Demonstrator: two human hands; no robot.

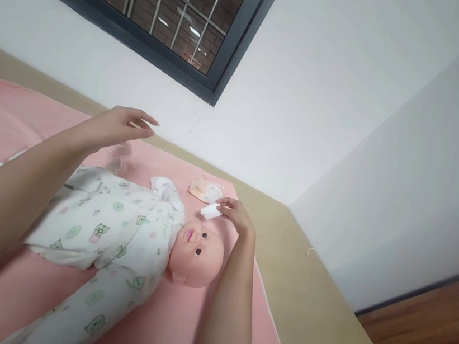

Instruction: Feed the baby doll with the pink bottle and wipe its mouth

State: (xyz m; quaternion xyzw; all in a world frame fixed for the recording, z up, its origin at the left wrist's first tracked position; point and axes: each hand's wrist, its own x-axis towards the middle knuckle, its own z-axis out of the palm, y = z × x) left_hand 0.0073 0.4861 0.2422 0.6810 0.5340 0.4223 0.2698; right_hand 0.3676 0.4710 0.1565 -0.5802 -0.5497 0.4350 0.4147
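A baby doll (197, 255) in white pajamas (121, 220) with a bear print lies on its back on a pink sheet (168, 316), its head toward the right. Just beyond the head, my right hand (237, 216) pinches a small white object (210, 210), whose kind I cannot make out. A printed, soft-looking packet (206, 188) lies right behind that object. Over the doll's far side hangs my left hand (123, 124), fingers apart and nothing in them. Below it rests a clear pinkish item (120, 157), partly covered by the hand and wrist.
The sheet lies on a tan tabletop (284, 269), which meets a white wall (255, 136) at the back. A dark-framed window (225, 41) with bars is set in that wall. Brown wood-grain surface (436, 334) shows at lower right.
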